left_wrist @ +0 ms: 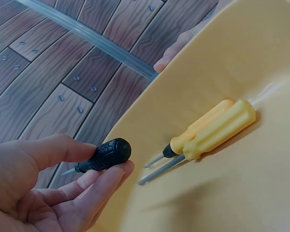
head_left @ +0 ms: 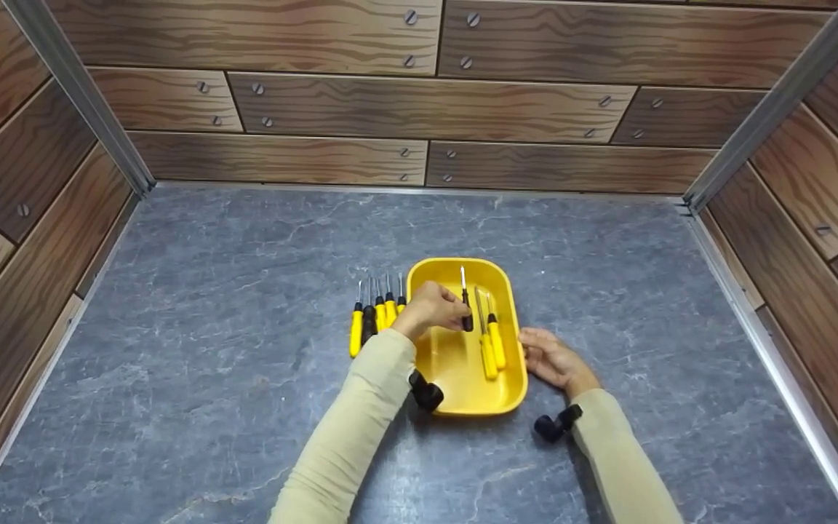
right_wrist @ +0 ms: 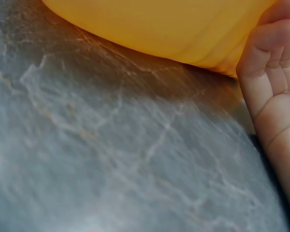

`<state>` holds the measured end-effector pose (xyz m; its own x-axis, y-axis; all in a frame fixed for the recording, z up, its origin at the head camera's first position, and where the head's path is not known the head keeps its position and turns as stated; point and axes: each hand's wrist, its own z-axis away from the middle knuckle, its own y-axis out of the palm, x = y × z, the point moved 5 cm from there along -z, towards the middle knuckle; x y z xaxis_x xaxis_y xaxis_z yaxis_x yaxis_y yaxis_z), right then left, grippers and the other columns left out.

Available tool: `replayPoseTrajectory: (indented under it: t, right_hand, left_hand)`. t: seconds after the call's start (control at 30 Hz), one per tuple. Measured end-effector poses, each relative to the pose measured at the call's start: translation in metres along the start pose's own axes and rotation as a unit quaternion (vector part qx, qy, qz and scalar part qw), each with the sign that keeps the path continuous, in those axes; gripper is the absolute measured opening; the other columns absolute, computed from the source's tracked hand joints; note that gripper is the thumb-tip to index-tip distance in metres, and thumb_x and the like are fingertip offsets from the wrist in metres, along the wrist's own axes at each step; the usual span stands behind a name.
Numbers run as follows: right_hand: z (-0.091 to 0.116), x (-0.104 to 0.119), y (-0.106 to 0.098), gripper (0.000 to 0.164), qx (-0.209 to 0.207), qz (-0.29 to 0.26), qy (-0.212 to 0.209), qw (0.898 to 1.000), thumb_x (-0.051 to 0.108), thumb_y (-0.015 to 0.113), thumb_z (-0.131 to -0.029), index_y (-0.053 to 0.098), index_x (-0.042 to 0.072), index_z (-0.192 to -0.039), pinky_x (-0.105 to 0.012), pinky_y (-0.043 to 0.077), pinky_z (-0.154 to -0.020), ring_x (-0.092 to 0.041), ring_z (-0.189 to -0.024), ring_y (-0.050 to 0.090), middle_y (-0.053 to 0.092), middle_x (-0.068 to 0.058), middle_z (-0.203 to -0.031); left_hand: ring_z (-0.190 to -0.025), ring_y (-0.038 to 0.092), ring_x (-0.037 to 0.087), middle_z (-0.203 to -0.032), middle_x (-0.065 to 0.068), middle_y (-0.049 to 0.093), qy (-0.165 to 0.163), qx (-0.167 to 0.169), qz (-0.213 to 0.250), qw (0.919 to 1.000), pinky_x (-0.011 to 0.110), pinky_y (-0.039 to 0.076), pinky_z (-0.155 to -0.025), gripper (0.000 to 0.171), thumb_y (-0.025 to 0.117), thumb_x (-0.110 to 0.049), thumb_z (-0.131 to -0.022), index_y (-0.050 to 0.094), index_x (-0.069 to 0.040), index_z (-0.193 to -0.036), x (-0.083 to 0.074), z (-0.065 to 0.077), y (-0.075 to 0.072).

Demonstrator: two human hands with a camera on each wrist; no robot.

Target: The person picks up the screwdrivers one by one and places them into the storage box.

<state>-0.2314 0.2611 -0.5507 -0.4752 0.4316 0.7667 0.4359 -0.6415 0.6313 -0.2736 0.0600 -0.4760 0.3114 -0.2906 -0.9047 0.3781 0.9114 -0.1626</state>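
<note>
My left hand (head_left: 435,306) pinches a black-handled screwdriver (left_wrist: 106,154) between thumb and fingers, over a yellow tray (head_left: 463,404). The screwdriver's metal tip points away from me. Inside the tray, along its right side, lie two screwdrivers with yellow handles, a longer one (head_left: 488,356) and one with a black collar (head_left: 497,346). My right hand (head_left: 551,356) rests beside the tray's right wall, fingertips right at it and fingers loosely bent. In the right wrist view that hand (right_wrist: 275,92) shows at the right edge, against the yellow wall.
Several screwdrivers stand side by side left of the tray, one yellow-handled (head_left: 356,331) and one black-handled (head_left: 369,322) among them; my left hand and sleeve partly cover the row. Wood-patterned panels (head_left: 419,109) enclose the grey marbled surface (head_left: 244,291) at the back and sides.
</note>
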Motion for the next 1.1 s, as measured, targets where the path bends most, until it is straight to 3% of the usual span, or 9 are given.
replayPoseTrajectory:
  t: [0.23,0.47,0.6,0.73,0.93,1.1]
  right_hand:
    - [-0.001,-0.002,-0.003,0.046,-0.012,0.001,0.001,1.0,0.0,0.025,-0.103,0.069,0.008,-0.093,-0.023,0.059,-0.079,-0.01,-0.083,0.068,0.073,0.0,-0.088]
    - [-0.001,-0.002,-0.001,0.043,0.005,0.002,0.001,1.0,0.0,0.027,-0.103,0.069,0.007,-0.095,-0.024,0.059,-0.081,-0.011,-0.085,0.068,0.074,-0.001,-0.091]
    - [-0.002,-0.002,-0.001,0.043,0.0,0.003,0.003,1.0,0.0,0.028,-0.103,0.069,0.007,-0.095,-0.024,0.059,-0.081,-0.011,-0.084,0.068,0.074,-0.001,-0.09]
    - [-0.002,-0.003,0.0,0.045,0.002,0.006,0.007,1.0,0.0,0.025,-0.103,0.069,0.007,-0.095,-0.023,0.059,-0.081,-0.01,-0.084,0.069,0.074,-0.001,-0.091]
    - [-0.001,-0.002,-0.001,0.048,0.009,0.005,0.0,1.0,0.0,0.023,-0.103,0.069,0.008,-0.095,-0.023,0.059,-0.079,-0.01,-0.083,0.069,0.074,-0.001,-0.09]
    - [-0.001,-0.001,-0.001,0.05,0.01,0.006,0.0,1.0,-0.001,0.021,-0.103,0.069,0.008,-0.094,-0.023,0.059,-0.079,-0.01,-0.082,0.068,0.074,0.0,-0.088]
  left_hand:
    - [-0.067,0.074,0.021,-0.095,0.025,0.073,-0.017,-0.028,-0.032,0.9989,0.038,0.062,-0.08,0.015,0.069,-0.004,-0.081,0.07,0.007,-0.092,0.003,-0.006,0.004]
    - [-0.046,0.059,0.007,-0.092,0.025,0.073,-0.034,-0.027,-0.044,0.9981,0.038,0.061,-0.081,0.018,0.069,-0.005,-0.081,0.071,0.007,-0.093,0.007,-0.012,0.01]
    - [-0.042,0.057,0.007,-0.073,0.018,0.074,-0.048,-0.032,-0.046,0.9973,0.04,0.061,-0.082,0.013,0.071,-0.006,-0.08,0.07,0.006,-0.087,0.009,-0.016,0.011]
    - [-0.041,0.057,0.008,-0.053,0.005,0.064,-0.069,-0.039,-0.049,0.9957,0.039,0.062,-0.081,0.01,0.073,-0.007,-0.079,0.069,0.003,-0.081,0.012,-0.02,0.011]
    - [-0.042,0.057,0.009,-0.059,0.007,0.067,-0.087,-0.038,-0.054,0.994,0.036,0.062,-0.079,0.014,0.074,-0.006,-0.08,0.07,0.004,-0.088,0.012,-0.026,0.014]
    - [-0.04,0.056,0.009,-0.05,0.004,0.059,-0.1,-0.041,-0.06,0.9924,0.034,0.063,-0.076,0.014,0.073,-0.006,-0.08,0.066,0.003,-0.089,0.014,-0.031,0.016]
